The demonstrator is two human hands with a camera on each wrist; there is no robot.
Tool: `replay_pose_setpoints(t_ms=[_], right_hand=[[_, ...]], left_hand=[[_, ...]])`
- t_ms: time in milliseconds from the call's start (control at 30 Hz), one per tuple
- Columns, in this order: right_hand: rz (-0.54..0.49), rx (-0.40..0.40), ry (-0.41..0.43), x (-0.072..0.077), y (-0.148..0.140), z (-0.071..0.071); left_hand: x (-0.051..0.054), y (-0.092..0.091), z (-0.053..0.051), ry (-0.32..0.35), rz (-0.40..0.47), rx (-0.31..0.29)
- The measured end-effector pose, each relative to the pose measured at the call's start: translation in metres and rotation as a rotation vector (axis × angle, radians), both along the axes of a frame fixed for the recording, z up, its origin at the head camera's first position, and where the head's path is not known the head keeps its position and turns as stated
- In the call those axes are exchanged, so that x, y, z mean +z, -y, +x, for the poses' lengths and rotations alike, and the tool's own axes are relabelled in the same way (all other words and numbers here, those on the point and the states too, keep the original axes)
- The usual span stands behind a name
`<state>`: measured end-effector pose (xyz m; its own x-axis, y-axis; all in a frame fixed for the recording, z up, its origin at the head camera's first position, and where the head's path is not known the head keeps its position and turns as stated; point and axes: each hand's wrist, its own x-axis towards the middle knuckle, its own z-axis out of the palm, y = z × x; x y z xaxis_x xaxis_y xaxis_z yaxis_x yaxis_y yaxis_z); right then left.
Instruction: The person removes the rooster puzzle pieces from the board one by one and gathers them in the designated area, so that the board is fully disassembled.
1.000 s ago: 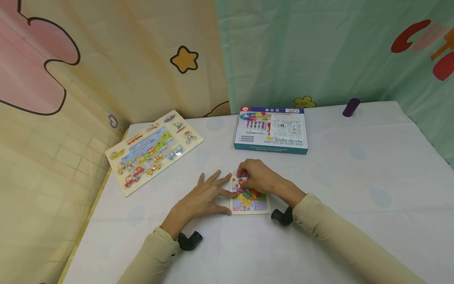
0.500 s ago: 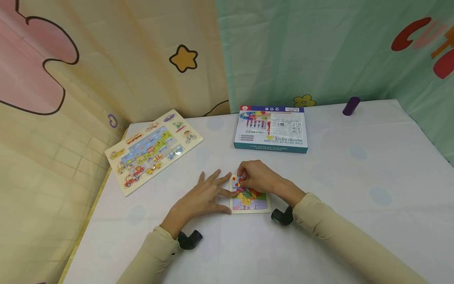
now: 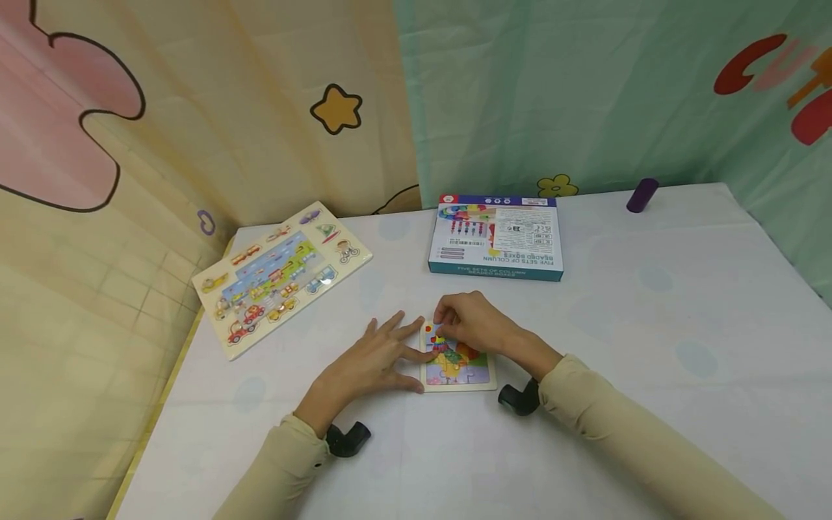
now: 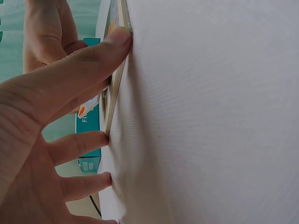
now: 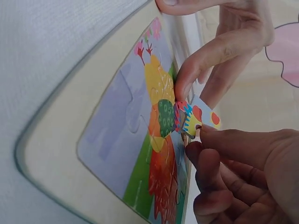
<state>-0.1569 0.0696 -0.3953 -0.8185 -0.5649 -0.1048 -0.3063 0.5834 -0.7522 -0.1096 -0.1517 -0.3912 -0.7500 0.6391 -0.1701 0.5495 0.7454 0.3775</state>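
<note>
Right hand [image 3: 479, 325] pinches a thin, glossy puzzle piece [image 5: 202, 115], tilted up over the puzzle board [image 5: 51, 172]. Board lies just beneath the grip: pale rim, rounded corners. Beside the grip, left hand [image 3: 369, 365], fingers spread, touches the board's edge.

- Left, askew: board with vehicle pictures [image 3: 276, 274]
- Upper middle, lying flat: teal-edged box [image 3: 495, 238] (lettering upside down on its top)
- Upper right: purple cylinder [image 3: 643, 196]
- Across the top: yellow curtain [image 3: 260, 87] bearing an orange star [image 3: 336, 109], beside a green curtain [image 3: 572, 94]
</note>
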Motion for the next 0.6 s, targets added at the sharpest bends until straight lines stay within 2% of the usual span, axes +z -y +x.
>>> replay_pose_setpoints(t_ms=[333, 600], right_hand=[[-0.085, -0.050, 0.067, 0.002, -0.011, -0.002], [-0.103, -0.124, 0.076, 0.000, -0.037, -0.003]], left_hand=[[0.001, 0.000, 0.001, 0.010, 0.006, 0.004], [0.001, -0.001, 0.001, 0.018, -0.004, 0.016]])
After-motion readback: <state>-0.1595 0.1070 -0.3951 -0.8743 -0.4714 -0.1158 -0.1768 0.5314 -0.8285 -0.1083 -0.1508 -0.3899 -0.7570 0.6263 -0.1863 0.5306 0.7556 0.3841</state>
